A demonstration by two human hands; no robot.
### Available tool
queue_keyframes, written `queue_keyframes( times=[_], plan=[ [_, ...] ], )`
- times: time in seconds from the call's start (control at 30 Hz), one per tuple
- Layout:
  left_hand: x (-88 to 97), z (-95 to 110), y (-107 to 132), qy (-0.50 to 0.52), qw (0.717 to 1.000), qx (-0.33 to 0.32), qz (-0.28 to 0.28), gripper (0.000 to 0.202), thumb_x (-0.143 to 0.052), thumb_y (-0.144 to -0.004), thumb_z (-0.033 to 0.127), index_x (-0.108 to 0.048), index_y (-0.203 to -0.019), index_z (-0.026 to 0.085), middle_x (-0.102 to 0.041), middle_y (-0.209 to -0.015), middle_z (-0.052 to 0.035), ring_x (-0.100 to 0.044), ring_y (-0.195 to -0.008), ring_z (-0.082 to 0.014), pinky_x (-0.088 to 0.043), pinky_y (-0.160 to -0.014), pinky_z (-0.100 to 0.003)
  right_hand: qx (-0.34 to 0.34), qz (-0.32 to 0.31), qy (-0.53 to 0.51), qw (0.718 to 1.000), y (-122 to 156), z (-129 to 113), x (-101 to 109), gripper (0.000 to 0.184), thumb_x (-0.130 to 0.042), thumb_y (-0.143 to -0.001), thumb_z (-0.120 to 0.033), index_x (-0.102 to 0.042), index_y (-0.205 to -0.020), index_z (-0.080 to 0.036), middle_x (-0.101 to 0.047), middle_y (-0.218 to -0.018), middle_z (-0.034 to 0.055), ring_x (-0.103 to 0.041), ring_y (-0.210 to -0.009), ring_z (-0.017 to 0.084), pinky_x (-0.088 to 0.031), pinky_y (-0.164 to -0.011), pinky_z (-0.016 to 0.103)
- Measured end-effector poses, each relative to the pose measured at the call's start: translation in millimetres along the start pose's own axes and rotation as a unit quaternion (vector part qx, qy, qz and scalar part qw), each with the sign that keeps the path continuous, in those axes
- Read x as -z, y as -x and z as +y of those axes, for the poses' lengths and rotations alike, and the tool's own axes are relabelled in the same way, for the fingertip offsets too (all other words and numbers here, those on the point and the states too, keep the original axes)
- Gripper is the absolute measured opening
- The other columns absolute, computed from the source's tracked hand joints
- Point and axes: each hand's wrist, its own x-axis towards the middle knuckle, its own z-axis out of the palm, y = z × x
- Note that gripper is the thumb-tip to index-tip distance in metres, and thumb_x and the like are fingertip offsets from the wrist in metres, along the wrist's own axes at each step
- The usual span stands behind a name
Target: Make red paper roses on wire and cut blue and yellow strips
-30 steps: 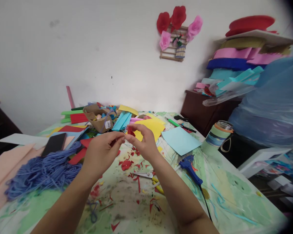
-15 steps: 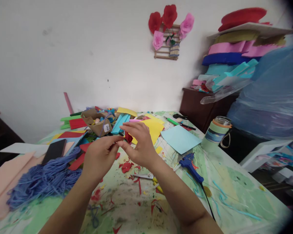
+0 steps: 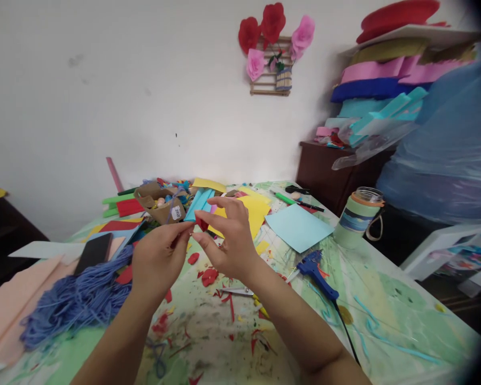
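Observation:
My left hand (image 3: 160, 256) is closed in a pinch above the middle of the table. At its fingertips is a small red paper piece (image 3: 201, 220), partly hidden behind my right fingers. My right hand (image 3: 230, 238) faces it, thumb and fingers apart and curved around the red piece; whether they touch it I cannot tell. Below the hands lie red paper scraps (image 3: 209, 277) and scissors (image 3: 240, 291) with yellow handles, partly covered by my right forearm.
Blue yarn (image 3: 80, 299) and a dark phone (image 3: 94, 252) lie left. Behind stands a brown box (image 3: 158, 206) of small items. To the right are light-blue paper (image 3: 300, 227), a blue glue gun (image 3: 318, 278) with its cord, and an uncapped green bottle (image 3: 355, 219).
Both hands have shifted slightly left with the red piece. My right fingers have spread a little further from the left fingertips. The view has tilted slightly.

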Motion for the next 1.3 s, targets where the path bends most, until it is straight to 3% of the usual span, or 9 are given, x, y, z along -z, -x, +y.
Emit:
queue_keyframes(
  times=[0.13,0.23,0.33,0.43,0.6,0.73,0.9,1.2,1.3],
  plan=[
    [2.5,-1,0,0.052,0.995,0.082,-0.006,0.022,-0.054,-0.088,0.035,-0.073,-0.091,0.024,-0.073,-0.079,-0.0015,-0.066,-0.069,-0.0179,-0.048,-0.063,-0.030,0.081,-0.035,0.002,0.996,2,-5,-3,0.033,-0.060,-0.089,-0.039,-0.070,-0.115,-0.021,-0.058,-0.129,0.0099,-0.047,-0.119,0.025,-0.037,-0.101,0.045],
    [4.6,-3,0,0.192,0.969,0.153,0.020,0.018,-0.060,-0.087,0.038,-0.071,-0.093,0.025,-0.072,-0.083,0.0001,-0.065,-0.074,-0.0173,-0.049,-0.067,-0.030,0.105,-0.033,-0.001,0.994,3,-10,1,0.037,-0.055,-0.092,-0.044,-0.068,-0.120,-0.024,-0.059,-0.133,0.0075,-0.047,-0.121,0.025,-0.037,-0.103,0.043],
    [9.4,-3,-3,0.421,0.880,0.216,0.051,0.014,-0.072,-0.080,0.035,-0.070,-0.089,0.025,-0.070,-0.081,0.0035,-0.062,-0.076,-0.0145,-0.050,-0.071,-0.027,0.085,-0.027,0.004,0.996,3,-13,7,0.045,-0.055,-0.091,-0.047,-0.061,-0.131,-0.027,-0.057,-0.138,0.0061,-0.047,-0.123,0.027,-0.035,-0.105,0.045],
    [15.3,2,-8,0.567,0.782,0.257,0.017,0.023,-0.083,-0.069,0.038,-0.068,-0.076,0.021,-0.062,-0.065,0.0044,-0.053,-0.060,-0.0086,-0.046,-0.056,-0.020,0.074,-0.027,-0.023,0.997,2,-12,8,0.050,-0.054,-0.092,-0.045,-0.053,-0.139,-0.027,-0.056,-0.140,0.0074,-0.048,-0.124,0.028,-0.034,-0.107,0.047],
    [12.5,10,-12,0.654,0.635,0.406,-0.074,0.029,-0.089,-0.056,0.024,-0.067,-0.075,0.017,-0.055,-0.057,0.0052,-0.043,-0.047,-0.0038,-0.042,-0.043,-0.013,-0.031,-0.026,-0.105,0.994,3,-6,-7,0.065,-0.058,-0.089,-0.052,-0.043,-0.143,-0.019,-0.060,-0.132,0.0144,-0.052,-0.122,0.029,-0.040,-0.105,0.049],
    [1.8,15,-10,0.680,0.561,0.464,-0.086,0.032,-0.084,-0.052,0.006,-0.067,-0.078,0.016,-0.056,-0.060,0.0059,-0.045,-0.046,-0.0032,-0.042,-0.041,-0.012,-0.131,-0.044,-0.157,0.978,4,-1,-19,0.057,-0.067,-0.083,-0.053,-0.056,-0.129,-0.021,-0.066,-0.119,0.0121,-0.060,-0.111,0.028,-0.047,-0.098,0.047],
    [-5.5,15,-6,0.711,0.530,0.452,-0.098,0.031,-0.088,-0.054,0.012,-0.063,-0.071,0.013,-0.048,-0.052,0.0079,-0.037,-0.041,-0.0007,-0.039,-0.039,-0.011,-0.165,-0.015,-0.237,0.957,2,-1,-21,0.028,-0.066,-0.086,-0.043,-0.067,-0.105,-0.022,-0.072,-0.098,0.0054,-0.066,-0.094,0.022,-0.052,-0.089,0.040],
    [-8.5,13,-9,0.723,0.506,0.456,-0.113,0.016,-0.074,-0.072,0.006,-0.060,-0.076,0.012,-0.048,-0.059,0.0060,-0.038,-0.042,-0.0005,-0.034,-0.037,-0.010,-0.200,0.039,-0.254,0.945,7,11,-26,0.040,-0.064,-0.085,-0.046,-0.063,-0.116,-0.021,-0.070,-0.111,0.0090,-0.064,-0.104,0.023,-0.050,-0.094,0.042],
    [-8.6,14,-9,0.721,0.498,0.468,-0.112,0.012,-0.070,-0.075,0.005,-0.061,-0.078,0.012,-0.048,-0.059,0.0059,-0.038,-0.041,-0.0005,-0.034,-0.037,-0.010,-0.215,0.024,-0.259,0.941,7,14,-31,0.035,-0.063,-0.085,-0.042,-0.064,-0.113,-0.021,-0.070,-0.111,0.0079,-0.064,-0.106,0.022,-0.049,-0.095,0.041]
  ],
)
